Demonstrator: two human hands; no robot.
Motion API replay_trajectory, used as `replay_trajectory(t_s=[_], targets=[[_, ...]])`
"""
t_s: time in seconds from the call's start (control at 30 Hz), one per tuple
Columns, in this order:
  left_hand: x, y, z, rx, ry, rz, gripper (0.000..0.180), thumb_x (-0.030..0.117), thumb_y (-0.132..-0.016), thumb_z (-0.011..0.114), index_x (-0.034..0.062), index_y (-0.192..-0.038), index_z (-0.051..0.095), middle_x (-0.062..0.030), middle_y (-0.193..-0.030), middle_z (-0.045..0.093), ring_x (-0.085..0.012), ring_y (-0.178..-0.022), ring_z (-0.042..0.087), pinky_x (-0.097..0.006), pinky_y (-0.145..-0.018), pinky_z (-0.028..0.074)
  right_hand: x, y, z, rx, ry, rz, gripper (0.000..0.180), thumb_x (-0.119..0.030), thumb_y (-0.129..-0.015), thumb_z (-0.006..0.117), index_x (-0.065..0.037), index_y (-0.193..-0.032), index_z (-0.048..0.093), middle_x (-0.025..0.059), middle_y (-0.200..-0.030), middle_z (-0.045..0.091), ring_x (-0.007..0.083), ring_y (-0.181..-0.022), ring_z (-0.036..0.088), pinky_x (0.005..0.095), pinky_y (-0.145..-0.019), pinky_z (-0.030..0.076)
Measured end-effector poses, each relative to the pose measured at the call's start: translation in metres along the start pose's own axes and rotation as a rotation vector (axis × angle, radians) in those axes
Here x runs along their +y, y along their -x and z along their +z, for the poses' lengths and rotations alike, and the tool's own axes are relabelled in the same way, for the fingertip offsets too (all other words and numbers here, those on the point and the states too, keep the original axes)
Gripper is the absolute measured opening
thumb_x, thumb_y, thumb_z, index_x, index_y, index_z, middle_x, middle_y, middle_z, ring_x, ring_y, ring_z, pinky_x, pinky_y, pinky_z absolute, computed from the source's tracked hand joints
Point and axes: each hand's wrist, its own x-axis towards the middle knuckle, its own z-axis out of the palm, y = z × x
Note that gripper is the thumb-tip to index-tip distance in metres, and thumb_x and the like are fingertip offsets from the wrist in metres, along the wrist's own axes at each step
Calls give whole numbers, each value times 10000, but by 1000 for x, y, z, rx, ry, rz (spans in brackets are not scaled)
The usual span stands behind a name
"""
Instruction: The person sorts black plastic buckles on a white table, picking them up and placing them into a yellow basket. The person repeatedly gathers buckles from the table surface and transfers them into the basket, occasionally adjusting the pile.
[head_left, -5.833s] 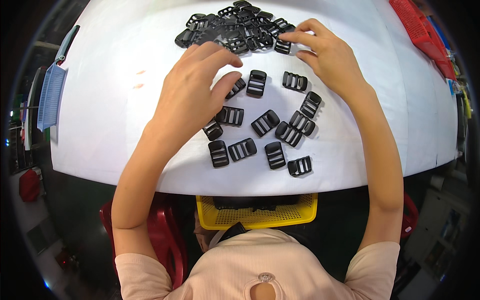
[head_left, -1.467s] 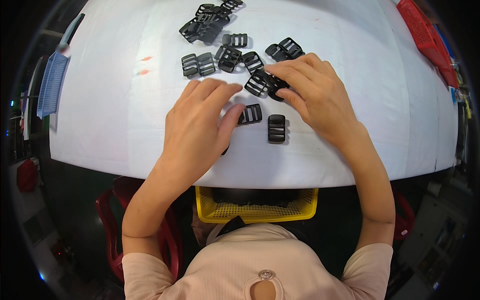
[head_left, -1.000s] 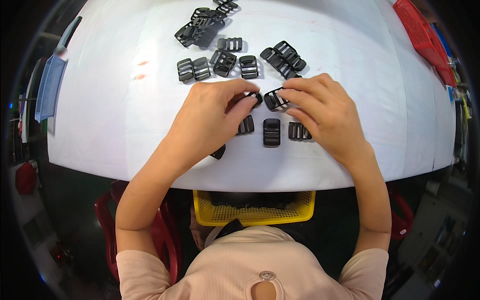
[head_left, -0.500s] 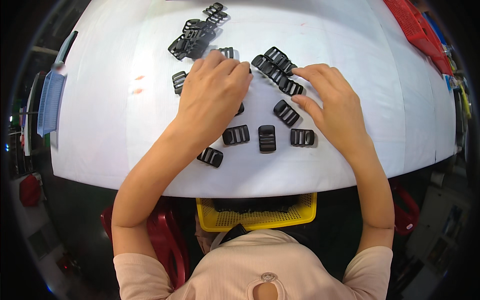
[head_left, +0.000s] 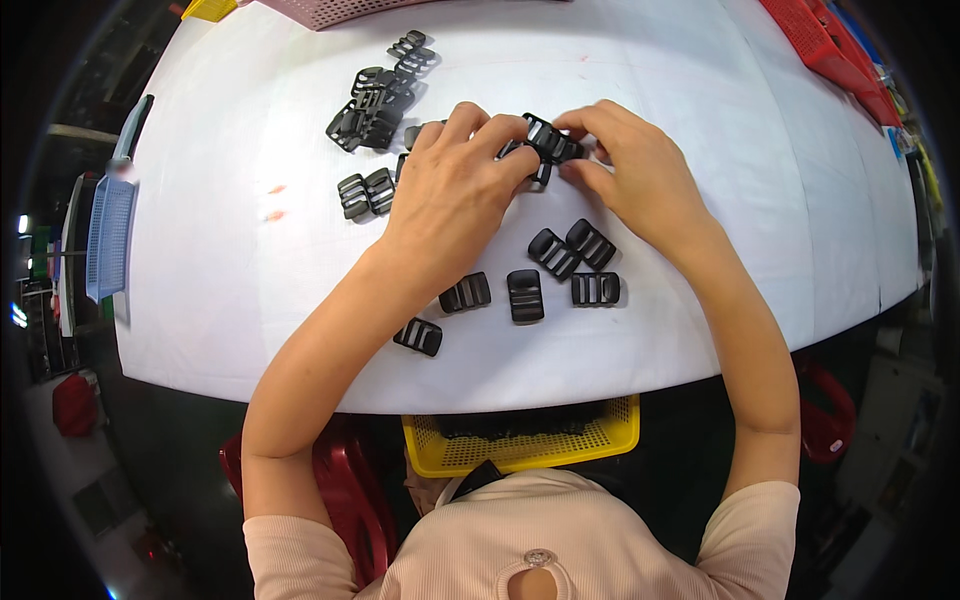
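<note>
Black plastic strap buckles with slotted bars lie on the white table. My left hand is over the middle, its fingers curled with thumb and fingertips closed at the left side of a small cluster of buckles. From the right, my right hand grips the same cluster between thumb and forefinger. Part of that cluster is hidden by my fingers. Nearer me are separate buckles, among them an upright one, a slanted pair and one by my left forearm.
A heap of more buckles is at the far left, with a pair below it. A pink basket stands at the far edge, a red basket at the far right. Below the near edge is a yellow basket with dark contents.
My left hand has moved right to the cluster, and my right hand has moved in on it. One buckle now lies beside another at the left; a slanted pair has formed near the front right.
</note>
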Motion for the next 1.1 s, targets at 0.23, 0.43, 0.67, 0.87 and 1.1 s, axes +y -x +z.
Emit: replay_trajectory(t_s=[0.23, 0.43, 0.67, 0.87, 1.1], targets=[[15, 6, -36, -322, 590, -581, 173, 102, -834, 698, 46, -998, 702, -68, -885, 675, -245, -810, 578, -350, -729, 487, 5, 19, -22, -48, 132, -112, 182, -133, -791, 707, -100, -970, 692, 47, -948, 627, 260, -925, 623, 386, -797, 505], [-2, 5, -10, 33, 46, -171, 161, 85, -817, 686, 57, -972, 718, -40, -947, 684, -232, -872, 595, -368, -760, 502, 12, -22, 21, 156, 63, -478, 234, -96, -811, 689, -78, -1044, 689, 26, -1056, 656, 243, -905, 625, 338, -801, 511], [-19, 1, -3, -108, 235, -223, 213, 80, -818, 701, 60, -1030, 716, -61, -987, 675, -247, -883, 591, -364, -757, 494, 6, -13, -11, -75, -373, 206, 149, -170, -866, 655, -92, -976, 718, 68, -926, 675, 250, -884, 636, 366, -771, 506], [-12, -11, -4, -168, 216, -230, 219, 156, -869, 683, 74, -1069, 715, -90, -965, 664, -246, -816, 614, -361, -740, 492, 17, -11, -10, 152, 27, -80, 157, -153, -850, 669, -107, -991, 721, 48, -952, 654, 247, -867, 623, 352, -745, 504], [-28, 9, -51, 7, 216, -337, 205, 79, -875, 658, 41, -1069, 714, -88, -999, 679, -171, -776, 620, -282, -687, 493, 1, -2, 10, 91, 79, -506, 160, -187, -806, 716, -123, -953, 716, -4, -999, 653, 209, -900, 589, 357, -804, 464]])
